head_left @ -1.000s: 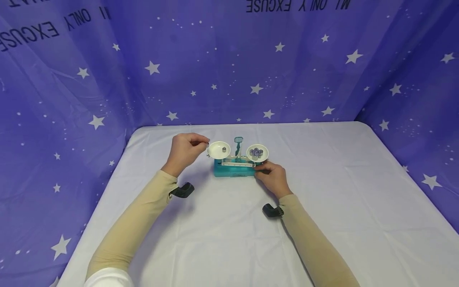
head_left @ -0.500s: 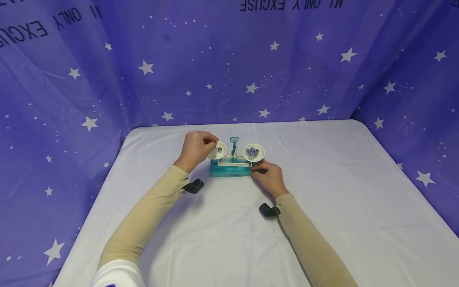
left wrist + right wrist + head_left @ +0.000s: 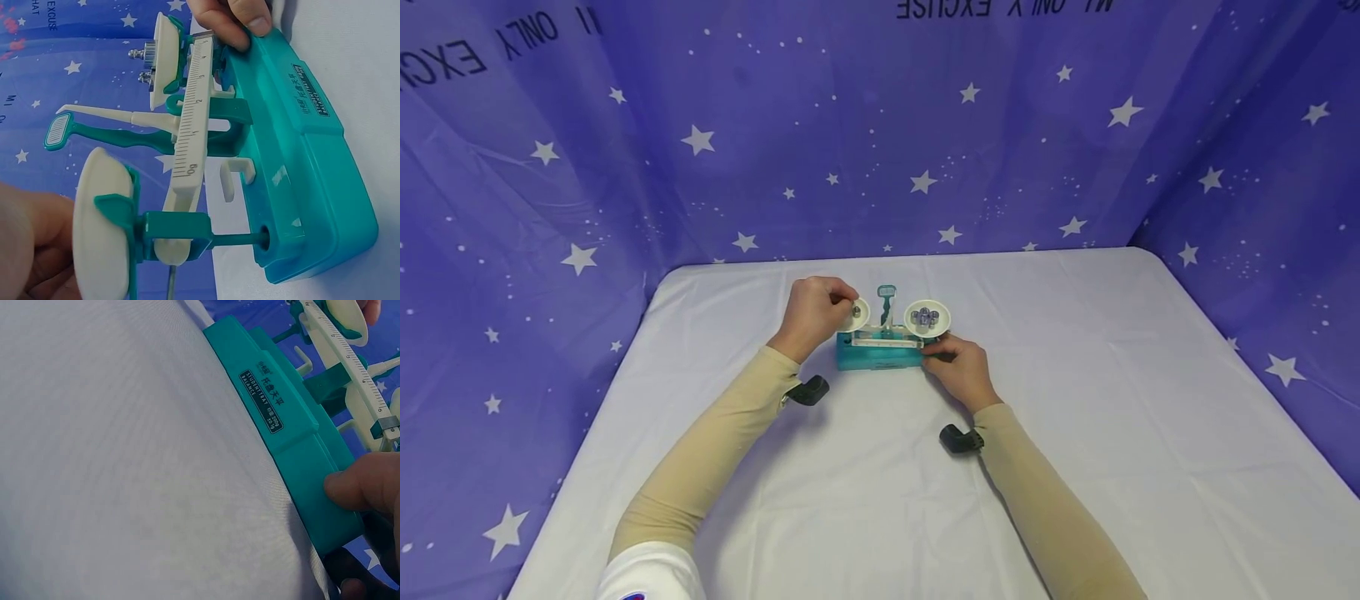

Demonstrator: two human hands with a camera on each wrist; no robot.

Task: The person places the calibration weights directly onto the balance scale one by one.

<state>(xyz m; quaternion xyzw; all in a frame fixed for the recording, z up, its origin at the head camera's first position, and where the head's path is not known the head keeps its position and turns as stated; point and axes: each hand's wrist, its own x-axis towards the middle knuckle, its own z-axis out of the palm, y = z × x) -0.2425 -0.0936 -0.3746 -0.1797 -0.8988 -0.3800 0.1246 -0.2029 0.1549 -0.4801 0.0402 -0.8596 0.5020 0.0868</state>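
A teal tray balance (image 3: pixel 880 357) with a ruled white beam (image 3: pixel 193 119) stands on the table. My right hand (image 3: pixel 964 372) grips the right end of its base, thumb on the front face in the right wrist view. The left hand (image 3: pixel 816 312) is over the left pan (image 3: pixel 863 317), thumb and fingertips pinched together on a small thing, likely a weight, that hardly shows. Beside those fingertips a small metal weight (image 3: pixel 856 311) sits in that pan. The right pan (image 3: pixel 927 335) bears several metal weights (image 3: pixel 924 317). In the left wrist view the left pan (image 3: pixel 100 231) hides the left fingertips.
A white cloth (image 3: pixel 865 483) covers the table, backed by a purple star-patterned curtain (image 3: pixel 850 125). A teal pointer scale (image 3: pixel 887 292) rises between the pans. The beam's metal rider (image 3: pixel 382 427) stands near its right end. Each wrist carries a black camera mount (image 3: pixel 808 391).
My left hand has moved right from beside the left pan to over it, then slightly down toward its weight. The right hand stays at the base. The head view has shifted a little.
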